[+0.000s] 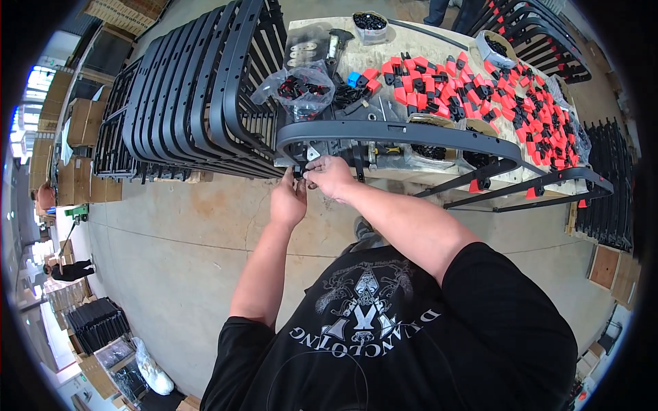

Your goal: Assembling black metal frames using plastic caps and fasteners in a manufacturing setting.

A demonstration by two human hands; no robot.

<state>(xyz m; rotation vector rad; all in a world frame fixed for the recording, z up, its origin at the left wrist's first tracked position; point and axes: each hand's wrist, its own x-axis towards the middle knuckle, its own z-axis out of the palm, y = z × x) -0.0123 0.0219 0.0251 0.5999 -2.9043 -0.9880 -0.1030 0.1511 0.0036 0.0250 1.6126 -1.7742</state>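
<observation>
A black metal frame point(411, 128) with rounded corners lies across the near edge of the wooden workbench point(411, 42) and juts out to the right. At the frame's left end, my left hand point(288, 202) pinches a small black part point(299, 174) from below. Bent over from the right, my right hand point(332, 178) has its fingers closed at the same part, against the frame end. The fingers hide most of that part. Behind my hands, under the frame's bar, lie a pale metal piece point(312, 153) and a yellow-and-black handled tool point(385, 149).
Black frames point(179, 89) stand stacked on the left. Red-and-black plastic pieces point(439, 89) cover the bench's right side. A clear plastic bag point(301, 88), a black power tool point(336, 48) and tubs of small black parts point(370, 26) sit behind. A person point(68, 270) is far left.
</observation>
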